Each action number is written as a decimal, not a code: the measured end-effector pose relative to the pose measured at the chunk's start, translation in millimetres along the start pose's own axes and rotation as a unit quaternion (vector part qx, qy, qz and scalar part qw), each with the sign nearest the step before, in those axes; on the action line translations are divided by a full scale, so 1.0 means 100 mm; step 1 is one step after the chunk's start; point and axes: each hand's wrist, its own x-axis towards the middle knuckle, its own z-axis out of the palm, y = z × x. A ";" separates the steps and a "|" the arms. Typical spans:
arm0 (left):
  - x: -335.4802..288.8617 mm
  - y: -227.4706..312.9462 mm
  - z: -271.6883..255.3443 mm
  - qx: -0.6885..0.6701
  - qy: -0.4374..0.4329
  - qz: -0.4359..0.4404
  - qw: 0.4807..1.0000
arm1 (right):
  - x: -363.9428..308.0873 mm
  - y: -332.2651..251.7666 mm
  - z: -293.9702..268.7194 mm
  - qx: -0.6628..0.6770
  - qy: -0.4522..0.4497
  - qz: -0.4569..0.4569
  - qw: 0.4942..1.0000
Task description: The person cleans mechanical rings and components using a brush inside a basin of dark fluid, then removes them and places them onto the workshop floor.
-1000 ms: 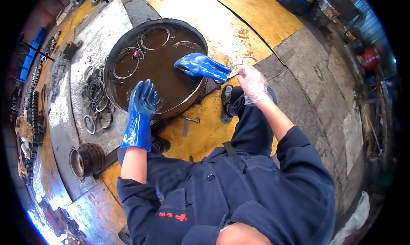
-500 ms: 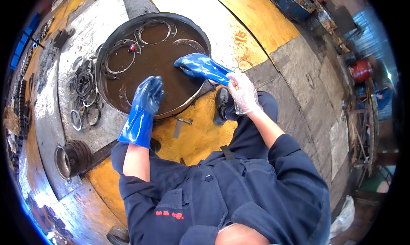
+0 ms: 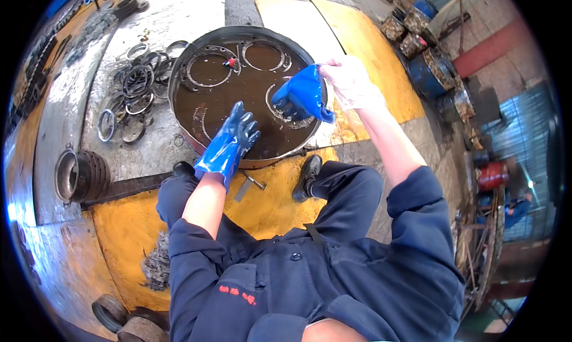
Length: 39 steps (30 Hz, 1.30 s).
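Observation:
My left hand point(image 3: 238, 132) wears a long, wet blue rubber glove. Its fingers are spread and hold nothing, in front of the near side of a round tub point(image 3: 174, 91) of brown liquid. My right hand point(image 3: 350, 82), in a thin clear plastic glove, pinches the cuff of the other blue rubber glove point(image 3: 301, 96). That glove dangles over the tub's right side, fingers toward the left. In the tub, flat metal rings point(image 3: 262, 56) show at the far side, with a small red-and-dark object point(image 3: 230, 62) on one of them.
Left of the tub lies a heap of metal rings point(image 3: 138, 82). A stack of thick rings point(image 3: 83, 174) stands nearer, and grey rags point(image 3: 158, 263) lie beside my left leg. A hammer-like tool point(image 3: 250, 180) rests on the yellow floor. Drums point(image 3: 432, 73) stand far right.
My right hand has raised the loose blue glove and moved it right and away from me; its fingers now hang down. My left hand's fingers have spread. The view has shifted.

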 end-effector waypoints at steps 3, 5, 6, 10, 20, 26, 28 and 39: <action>-0.04 0.09 0.05 -0.035 0.003 -0.008 0.999 | -0.13 -0.51 -0.02 0.157 -0.036 0.008 0.987; -0.04 0.03 0.12 -0.072 0.033 -0.017 0.997 | -0.28 -0.64 -0.03 0.180 -0.047 0.023 0.982; -0.03 0.03 0.13 -0.093 -0.022 -0.021 0.995 | -0.34 -0.68 -0.04 0.202 -0.055 0.040 0.977; 0.23 0.12 -0.02 -0.306 -0.213 -0.086 0.924 | -0.49 -0.66 0.01 0.261 -0.057 0.064 0.962; 0.06 0.36 0.20 -0.060 0.019 0.229 0.971 | -0.77 0.44 -0.01 0.123 0.064 0.113 0.984; -0.08 0.59 0.15 0.038 0.061 0.390 0.918 | -0.82 0.53 0.33 0.284 0.042 0.271 0.919; -0.29 0.62 0.34 0.048 -0.020 0.398 0.916 | -0.92 0.78 0.50 0.327 0.010 0.253 0.910; -0.49 0.77 0.25 0.101 0.062 0.407 0.906 | -1.09 0.78 0.69 0.633 -0.093 0.304 0.706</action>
